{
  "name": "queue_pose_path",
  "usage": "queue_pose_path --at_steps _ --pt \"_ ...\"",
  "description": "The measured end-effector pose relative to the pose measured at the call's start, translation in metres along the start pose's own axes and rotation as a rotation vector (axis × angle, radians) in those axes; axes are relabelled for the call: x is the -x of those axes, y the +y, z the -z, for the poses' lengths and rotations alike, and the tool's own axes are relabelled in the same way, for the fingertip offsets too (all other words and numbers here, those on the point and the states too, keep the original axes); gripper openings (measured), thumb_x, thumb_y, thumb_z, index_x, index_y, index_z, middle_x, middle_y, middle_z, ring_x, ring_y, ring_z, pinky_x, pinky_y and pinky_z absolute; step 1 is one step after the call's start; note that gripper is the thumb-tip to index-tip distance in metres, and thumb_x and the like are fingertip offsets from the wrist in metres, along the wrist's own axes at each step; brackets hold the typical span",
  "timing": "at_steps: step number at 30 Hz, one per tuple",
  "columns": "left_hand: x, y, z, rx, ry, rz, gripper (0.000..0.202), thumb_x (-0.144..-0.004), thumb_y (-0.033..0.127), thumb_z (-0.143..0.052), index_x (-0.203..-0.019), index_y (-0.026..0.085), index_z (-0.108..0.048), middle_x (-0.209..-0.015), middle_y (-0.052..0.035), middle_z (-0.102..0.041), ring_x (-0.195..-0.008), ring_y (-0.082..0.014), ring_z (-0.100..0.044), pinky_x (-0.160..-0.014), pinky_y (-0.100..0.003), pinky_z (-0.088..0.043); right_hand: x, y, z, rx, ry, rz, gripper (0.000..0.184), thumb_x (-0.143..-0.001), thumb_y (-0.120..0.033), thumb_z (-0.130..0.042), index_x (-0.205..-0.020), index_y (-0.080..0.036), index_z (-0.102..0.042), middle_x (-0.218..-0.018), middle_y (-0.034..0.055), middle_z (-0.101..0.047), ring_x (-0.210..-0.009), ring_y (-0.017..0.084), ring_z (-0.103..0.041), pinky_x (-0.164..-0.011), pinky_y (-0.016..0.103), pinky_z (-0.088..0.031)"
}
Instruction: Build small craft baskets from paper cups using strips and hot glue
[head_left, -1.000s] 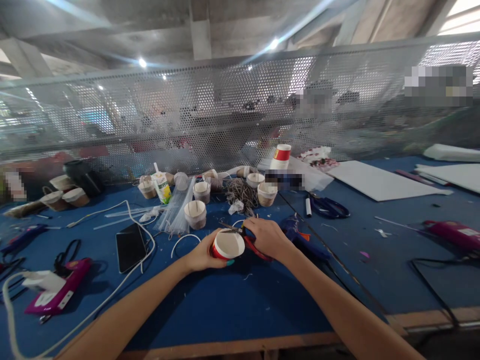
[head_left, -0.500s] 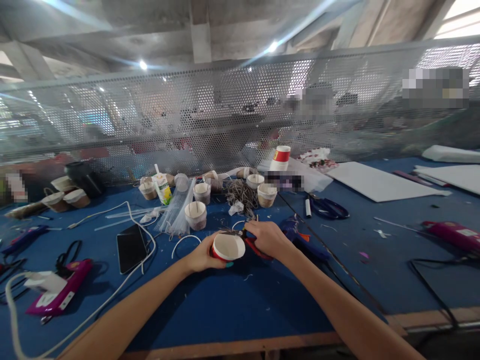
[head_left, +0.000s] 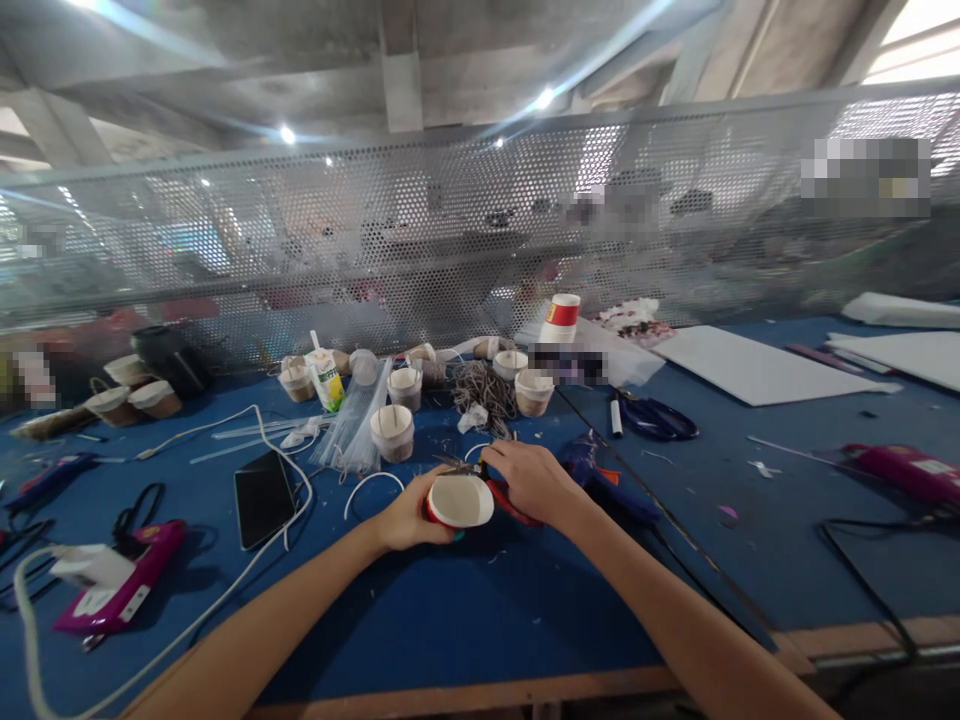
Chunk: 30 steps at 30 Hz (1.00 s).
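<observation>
My left hand (head_left: 409, 515) is wrapped round the side of a red and white paper cup (head_left: 459, 503), whose open mouth faces me. In my right hand (head_left: 532, 480) are red-handled scissors (head_left: 516, 503), gripped by the handles. Their dark blades (head_left: 454, 467) lie apart at the cup's far rim; whether they touch the paper I cannot tell. Beyond my hands stand several small wrapped cups, the nearest being a pale one (head_left: 392, 432). A blue glue gun (head_left: 600, 475) lies just right of my right hand.
A phone (head_left: 264, 498), white cable (head_left: 255, 560) and magenta power strip (head_left: 124, 580) lie on the left. Behind are clear sticks (head_left: 356, 420), brown cord (head_left: 486, 395) and stacked cups (head_left: 561, 318). Blue-handled scissors (head_left: 658, 416) and white board (head_left: 765, 365) lie right.
The scissor blades have opened wider at the cup's far rim. The cup has tilted and shifted slightly to the right, and both hands keep their hold.
</observation>
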<state>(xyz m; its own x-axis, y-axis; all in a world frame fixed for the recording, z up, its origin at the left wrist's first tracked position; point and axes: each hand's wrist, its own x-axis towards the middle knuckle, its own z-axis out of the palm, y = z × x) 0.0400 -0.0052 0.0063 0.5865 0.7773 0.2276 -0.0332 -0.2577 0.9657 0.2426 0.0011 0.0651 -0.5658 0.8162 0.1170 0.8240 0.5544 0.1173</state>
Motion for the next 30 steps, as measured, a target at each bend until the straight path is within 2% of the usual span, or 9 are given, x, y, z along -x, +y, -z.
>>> queue_pose_path --at_steps 6,13,19,22,26,30 --pt "0.001 -0.003 0.001 0.011 0.012 -0.003 0.065 -0.047 0.019 -0.075 -0.109 0.017 -0.054 -0.105 -0.0054 -0.057 -0.095 -0.0224 -0.052 -0.089 -0.035 -0.038 0.000 0.000 -0.002 -0.058 -0.011 -0.014 0.028 -0.077 -0.006 -0.040 -0.095 -0.018 -0.058 -0.086 0.0069 -0.065 -0.082 0.018 -0.059 -0.065 0.025 -0.036" --pt "0.002 -0.009 0.002 0.106 0.011 0.106 0.061 -0.046 0.027 -0.078 -0.102 0.017 -0.056 -0.090 -0.0016 -0.055 -0.083 -0.0175 -0.050 -0.078 -0.030 -0.041 -0.004 0.009 -0.008 -0.172 0.075 -0.148 0.023 -0.073 -0.008 -0.042 -0.088 -0.016 -0.058 -0.084 0.0064 -0.066 -0.077 0.018 -0.059 -0.062 0.023 -0.034" --pt "0.002 -0.007 0.004 0.117 0.015 0.038 0.061 -0.045 0.023 -0.078 -0.101 0.018 -0.055 -0.096 -0.0012 -0.050 -0.087 -0.0163 -0.048 -0.080 -0.027 -0.039 -0.001 0.016 -0.005 -0.222 0.128 -0.081 0.013 -0.075 -0.021 -0.049 -0.084 -0.017 -0.057 -0.080 0.0063 -0.065 -0.073 0.018 -0.057 -0.062 0.023 -0.034" --pt "0.002 -0.012 0.006 0.144 0.014 0.078 0.059 -0.044 0.024 -0.079 -0.098 0.018 -0.055 -0.092 -0.0004 -0.050 -0.086 -0.0163 -0.048 -0.079 -0.027 -0.039 0.001 0.014 -0.003 -0.201 0.124 -0.068 0.016 -0.075 -0.026 -0.051 -0.086 -0.017 -0.057 -0.084 0.0066 -0.065 -0.077 0.019 -0.057 -0.063 0.024 -0.034" --pt "0.002 -0.016 0.006 0.197 -0.001 0.126 0.066 -0.044 0.024 -0.080 -0.104 0.018 -0.053 -0.095 -0.0014 -0.051 -0.088 -0.0176 -0.049 -0.081 -0.029 -0.039 0.002 0.012 -0.002 -0.164 0.091 -0.026 0.017 -0.076 -0.025 -0.049 -0.088 -0.018 -0.057 -0.089 0.0061 -0.064 -0.081 0.019 -0.057 -0.065 0.025 -0.035" --pt "0.001 -0.011 0.006 0.241 -0.021 0.115 0.073 -0.045 0.020 -0.079 -0.112 0.020 -0.050 -0.100 -0.0018 -0.052 -0.089 -0.0170 -0.049 -0.084 -0.030 -0.038 0.001 0.010 -0.003 -0.165 0.090 0.010 0.017 -0.076 -0.022 -0.049 -0.090 -0.018 -0.057 -0.092 0.0065 -0.064 -0.084 0.020 -0.057 -0.068 0.026 -0.035"
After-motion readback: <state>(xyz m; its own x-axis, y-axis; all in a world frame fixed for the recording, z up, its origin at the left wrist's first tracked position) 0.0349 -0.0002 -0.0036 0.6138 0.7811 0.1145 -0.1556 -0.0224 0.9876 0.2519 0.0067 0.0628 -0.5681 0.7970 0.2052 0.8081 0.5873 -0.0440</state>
